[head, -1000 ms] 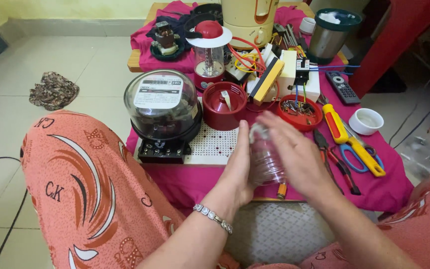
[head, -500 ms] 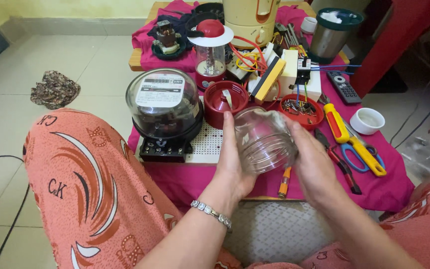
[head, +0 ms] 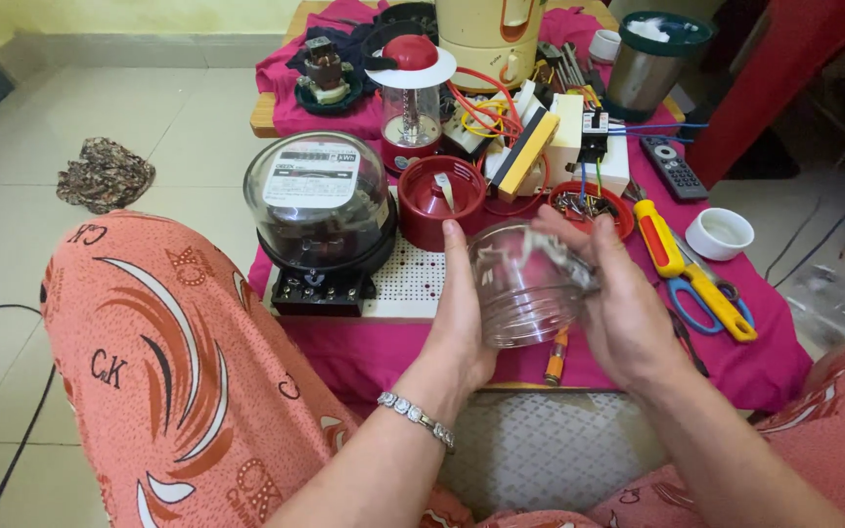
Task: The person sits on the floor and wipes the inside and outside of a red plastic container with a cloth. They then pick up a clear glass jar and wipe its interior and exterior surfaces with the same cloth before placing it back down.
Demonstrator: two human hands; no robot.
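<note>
We've got the clear jar [head: 530,284] cupped at 12 o'clock, left hand [head: 462,313] and right hand [head: 618,303] wrapped around it; probably light, slick, crackable.

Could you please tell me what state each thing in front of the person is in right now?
clear jar: lifted, tilted, held between both hands
left hand: gripping jar's side
right hand: gripping jar's other side
red cup: upright, open
scissors: lying closed
steel container: lid on
</note>
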